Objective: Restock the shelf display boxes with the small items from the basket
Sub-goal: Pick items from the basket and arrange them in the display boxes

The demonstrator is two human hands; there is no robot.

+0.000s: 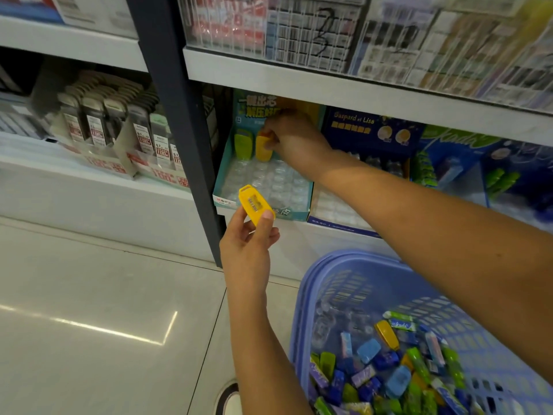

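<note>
A teal display box sits on the low shelf, its clear plastic tray mostly bare. A green item stands in the back row. Beside it stands a yellow-orange item, and my right hand pinches its top at the back of the box. My left hand holds a second yellow item by thumb and fingers in front of the box, barcode side up. The purple basket at lower right holds several small coloured items.
A dark blue display box stands right of the teal one, with another blue box of green items further right. A dark shelf upright rises left of the teal box. Carded packs fill the left bay. My shoe is on the tiled floor.
</note>
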